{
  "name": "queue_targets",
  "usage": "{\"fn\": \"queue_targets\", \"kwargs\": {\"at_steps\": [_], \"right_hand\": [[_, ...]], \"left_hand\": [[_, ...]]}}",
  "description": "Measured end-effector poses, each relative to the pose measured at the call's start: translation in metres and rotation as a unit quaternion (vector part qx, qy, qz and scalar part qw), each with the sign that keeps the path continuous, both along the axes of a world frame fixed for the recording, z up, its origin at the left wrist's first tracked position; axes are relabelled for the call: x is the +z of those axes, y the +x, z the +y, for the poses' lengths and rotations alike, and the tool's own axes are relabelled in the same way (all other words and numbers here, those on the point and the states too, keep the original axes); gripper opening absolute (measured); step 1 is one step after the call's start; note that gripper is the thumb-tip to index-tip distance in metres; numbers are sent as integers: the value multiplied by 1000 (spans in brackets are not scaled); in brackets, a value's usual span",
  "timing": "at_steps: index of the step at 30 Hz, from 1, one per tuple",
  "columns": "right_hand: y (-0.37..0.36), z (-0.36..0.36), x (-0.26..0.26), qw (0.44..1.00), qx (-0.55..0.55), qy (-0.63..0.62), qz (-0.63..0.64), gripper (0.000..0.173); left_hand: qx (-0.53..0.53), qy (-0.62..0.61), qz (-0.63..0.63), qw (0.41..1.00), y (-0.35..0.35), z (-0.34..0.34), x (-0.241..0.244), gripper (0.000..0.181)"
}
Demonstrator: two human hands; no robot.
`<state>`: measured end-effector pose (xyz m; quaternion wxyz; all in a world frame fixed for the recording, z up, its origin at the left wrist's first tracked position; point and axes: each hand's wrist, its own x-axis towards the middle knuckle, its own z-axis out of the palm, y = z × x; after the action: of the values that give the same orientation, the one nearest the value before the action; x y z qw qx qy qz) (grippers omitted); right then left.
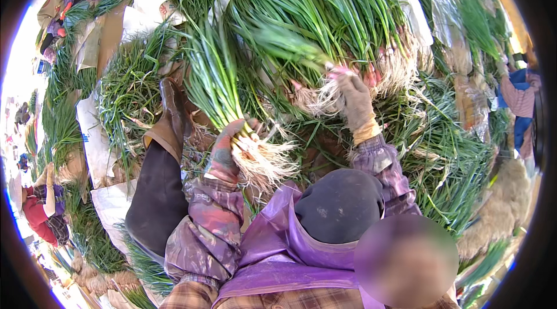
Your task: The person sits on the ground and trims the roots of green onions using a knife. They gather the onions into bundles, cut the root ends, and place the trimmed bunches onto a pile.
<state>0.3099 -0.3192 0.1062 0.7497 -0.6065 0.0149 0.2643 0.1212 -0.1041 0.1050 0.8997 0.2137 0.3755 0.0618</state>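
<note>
My left hand point(230, 148), in a patterned work glove, grips a bunch of green onions point(217, 87) near its base. Pale roots point(263, 161) hang out to the right of the fist, and the green leaves point up and away. My right hand point(353, 95), in a tan glove with a yellow cuff, holds more green onions point(300, 50) just above their roots; their leaves are blurred. It is at the root end of a large pile of green onions point(348, 8) with white roots and pinkish bulbs.
Loose leaves and onions point(448, 165) litter the ground at right, with another heap point(130, 78) at left. My boot point(172, 117) stands beside it. White sheets point(98, 135) lie around. Other people point(43, 213) sit at far left, and another person point(518, 91) is at far right.
</note>
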Motion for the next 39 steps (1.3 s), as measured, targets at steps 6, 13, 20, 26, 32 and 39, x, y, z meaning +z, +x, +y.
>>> {"fn": "queue_targets", "kwargs": {"at_steps": [6,13,20,26,32,39], "right_hand": [[-43,13,-40,983,163,46,72,40],[-72,31,3,849,479,-210,-80,28],[-49,65,-15,951,263,-40,158,31],[-51,78,-39,972,155,69,162,25],[-33,52,1,974,43,190,116,23],[-55,86,-9,841,377,-261,-288,49]], "left_hand": [[-53,-66,-93,992,23,-28,-4,31],[-71,-59,-61,994,22,-37,7,42],[-120,-64,-47,990,3,-27,-17,40],[-86,-33,-31,995,2,-28,-10,33],[-135,-4,21,991,-3,-26,-13,33],[-155,-46,-1,987,-12,-18,-20,36]]}}
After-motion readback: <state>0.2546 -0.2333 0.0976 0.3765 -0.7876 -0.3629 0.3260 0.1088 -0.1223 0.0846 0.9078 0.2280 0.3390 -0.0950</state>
